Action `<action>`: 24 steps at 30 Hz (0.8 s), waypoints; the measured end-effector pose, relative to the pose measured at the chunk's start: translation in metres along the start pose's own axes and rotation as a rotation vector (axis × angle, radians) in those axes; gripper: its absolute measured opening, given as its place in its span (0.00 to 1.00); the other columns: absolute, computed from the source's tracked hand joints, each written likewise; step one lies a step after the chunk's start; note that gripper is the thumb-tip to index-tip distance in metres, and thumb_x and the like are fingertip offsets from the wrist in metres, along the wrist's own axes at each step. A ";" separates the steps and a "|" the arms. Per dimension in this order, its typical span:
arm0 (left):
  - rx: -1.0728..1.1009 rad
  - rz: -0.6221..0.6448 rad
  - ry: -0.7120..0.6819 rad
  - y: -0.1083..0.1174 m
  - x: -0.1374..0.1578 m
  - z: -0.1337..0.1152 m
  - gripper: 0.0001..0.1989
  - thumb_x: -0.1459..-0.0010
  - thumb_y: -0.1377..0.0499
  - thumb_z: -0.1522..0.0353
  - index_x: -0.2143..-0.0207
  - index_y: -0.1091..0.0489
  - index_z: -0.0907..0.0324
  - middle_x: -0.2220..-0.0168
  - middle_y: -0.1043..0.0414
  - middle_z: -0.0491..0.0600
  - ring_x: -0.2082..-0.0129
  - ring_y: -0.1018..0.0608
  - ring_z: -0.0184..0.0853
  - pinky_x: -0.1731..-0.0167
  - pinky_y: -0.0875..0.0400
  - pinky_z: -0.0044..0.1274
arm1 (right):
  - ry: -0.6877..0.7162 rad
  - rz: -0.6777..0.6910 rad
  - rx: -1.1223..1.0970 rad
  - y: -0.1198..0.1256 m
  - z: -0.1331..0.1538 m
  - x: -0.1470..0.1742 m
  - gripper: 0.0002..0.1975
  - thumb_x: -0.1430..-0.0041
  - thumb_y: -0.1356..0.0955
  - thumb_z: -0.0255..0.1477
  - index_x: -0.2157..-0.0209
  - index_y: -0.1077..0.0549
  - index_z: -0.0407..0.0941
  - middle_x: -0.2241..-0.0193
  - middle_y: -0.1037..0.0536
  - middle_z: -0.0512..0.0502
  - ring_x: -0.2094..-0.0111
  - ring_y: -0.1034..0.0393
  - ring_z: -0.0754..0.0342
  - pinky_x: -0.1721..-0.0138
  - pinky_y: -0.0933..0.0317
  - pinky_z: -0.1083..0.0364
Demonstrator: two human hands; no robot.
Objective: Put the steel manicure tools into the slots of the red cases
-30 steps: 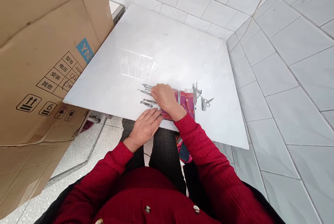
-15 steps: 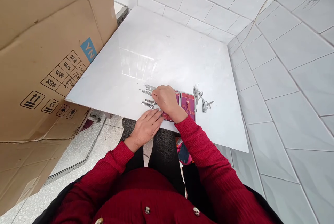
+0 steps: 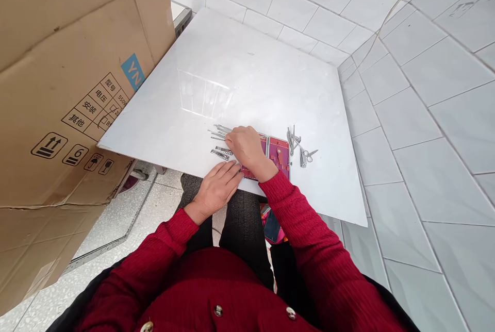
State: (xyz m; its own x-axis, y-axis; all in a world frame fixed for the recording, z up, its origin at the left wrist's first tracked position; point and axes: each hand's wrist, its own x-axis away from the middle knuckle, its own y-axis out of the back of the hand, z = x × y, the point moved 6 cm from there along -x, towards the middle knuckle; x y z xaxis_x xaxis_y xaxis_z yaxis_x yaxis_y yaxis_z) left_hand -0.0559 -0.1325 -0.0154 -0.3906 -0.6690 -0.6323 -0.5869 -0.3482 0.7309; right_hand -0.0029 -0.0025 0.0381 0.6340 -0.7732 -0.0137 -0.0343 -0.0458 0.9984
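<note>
An open manicure case (image 3: pixel 279 154) with a purplish-red lining lies near the front edge of the white board. My right hand (image 3: pixel 247 149) covers much of its left half, fingers curled down at the case's left side; what they pinch is hidden. Several slim metal manicure tools (image 3: pixel 221 129) stick out to the left of those fingertips. Closer to me lie nail clippers (image 3: pixel 221 153). My left hand (image 3: pixel 217 187) rests with fingers stretched out, its fingertips at the case's near left corner. Right of the case are small scissors (image 3: pixel 308 155) and other metal tools (image 3: pixel 293 138).
The white board (image 3: pixel 263 79) reaches back to the tiled wall (image 3: pixel 309 22). A large cardboard box (image 3: pixel 85 64) stands along its left side. Below the board's front edge, a phone (image 3: pixel 272 226) shows beside my legs.
Both hands stay almost where they were. The thin tools by my right fingertips lie slightly differently, with one now showing apart from the others.
</note>
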 end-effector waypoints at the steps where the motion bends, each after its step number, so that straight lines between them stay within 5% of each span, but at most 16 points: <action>1: 0.001 0.004 0.000 0.000 0.000 0.000 0.16 0.29 0.46 0.72 0.43 0.28 0.60 0.40 0.25 0.57 0.36 0.26 0.43 0.36 0.30 0.39 | 0.012 0.001 0.008 0.000 0.001 -0.002 0.16 0.30 0.38 0.23 0.67 0.21 0.42 0.65 0.20 0.37 0.62 0.29 0.45 0.59 0.47 0.48; 7: -0.036 -0.009 -0.005 0.001 0.000 -0.001 0.15 0.29 0.45 0.72 0.44 0.27 0.60 0.41 0.24 0.56 0.37 0.25 0.44 0.38 0.29 0.39 | 0.110 0.035 0.092 0.003 0.012 -0.012 0.14 0.33 0.39 0.17 0.62 0.21 0.39 0.64 0.18 0.32 0.59 0.25 0.42 0.58 0.45 0.48; 12: -0.061 -0.047 -0.034 0.003 -0.001 -0.002 0.13 0.30 0.45 0.72 0.45 0.27 0.63 0.42 0.23 0.57 0.39 0.24 0.44 0.39 0.28 0.38 | 0.070 0.113 0.092 0.003 0.010 -0.011 0.12 0.32 0.38 0.20 0.58 0.23 0.36 0.60 0.19 0.30 0.57 0.25 0.42 0.58 0.43 0.49; 16: -0.068 -0.050 -0.030 0.003 -0.001 -0.002 0.14 0.30 0.45 0.72 0.45 0.28 0.62 0.42 0.23 0.56 0.39 0.24 0.43 0.38 0.29 0.38 | 0.018 0.037 -0.004 0.002 0.000 -0.008 0.10 0.33 0.37 0.21 0.57 0.25 0.37 0.59 0.20 0.33 0.57 0.27 0.44 0.61 0.42 0.51; 20: -0.089 -0.050 -0.035 0.005 -0.003 -0.003 0.13 0.30 0.45 0.72 0.46 0.27 0.62 0.42 0.23 0.55 0.40 0.23 0.44 0.39 0.28 0.38 | -0.097 -0.084 -0.345 0.001 -0.021 -0.006 0.07 0.37 0.36 0.21 0.66 0.27 0.43 0.67 0.21 0.44 0.66 0.30 0.51 0.64 0.42 0.53; 24: -0.082 -0.034 -0.035 0.006 -0.004 -0.003 0.13 0.29 0.45 0.73 0.46 0.27 0.62 0.43 0.23 0.55 0.39 0.24 0.43 0.39 0.28 0.37 | -0.269 -0.161 -0.955 -0.010 -0.048 0.004 0.03 0.42 0.34 0.27 0.70 0.31 0.46 0.75 0.26 0.53 0.76 0.34 0.57 0.71 0.41 0.57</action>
State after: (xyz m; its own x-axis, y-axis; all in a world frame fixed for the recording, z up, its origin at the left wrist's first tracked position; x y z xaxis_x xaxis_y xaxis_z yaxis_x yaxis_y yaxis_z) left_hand -0.0555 -0.1341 -0.0074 -0.3967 -0.6328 -0.6650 -0.5407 -0.4244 0.7263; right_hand 0.0372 0.0254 0.0309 0.3766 -0.9252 -0.0467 0.7453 0.2726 0.6085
